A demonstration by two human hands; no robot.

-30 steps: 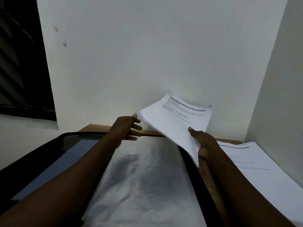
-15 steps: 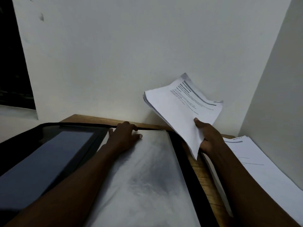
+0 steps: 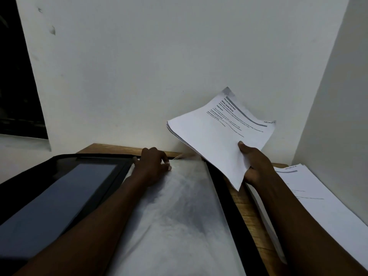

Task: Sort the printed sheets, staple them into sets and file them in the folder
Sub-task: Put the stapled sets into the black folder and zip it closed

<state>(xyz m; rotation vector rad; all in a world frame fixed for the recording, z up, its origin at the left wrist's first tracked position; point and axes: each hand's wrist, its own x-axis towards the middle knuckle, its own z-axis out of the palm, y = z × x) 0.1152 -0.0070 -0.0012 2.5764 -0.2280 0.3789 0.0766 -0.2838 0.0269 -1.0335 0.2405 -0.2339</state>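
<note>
Fingers of our left hand (image 3: 153, 166) curl round the top edge of the clear sleeve (image 3: 179, 216) in the open black folder (image 3: 229, 196). Our right hand (image 3: 256, 168) grips a set of printed sheets (image 3: 215, 140), held up over the folder's right edge. Another stack (image 3: 322, 200) lies on the desk (image 3: 111, 149) right of the folder.

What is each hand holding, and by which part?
The right hand grips a set of printed sheets by its near edge. The left hand pinches the far edge of the clear sleeve in the open folder.
</note>
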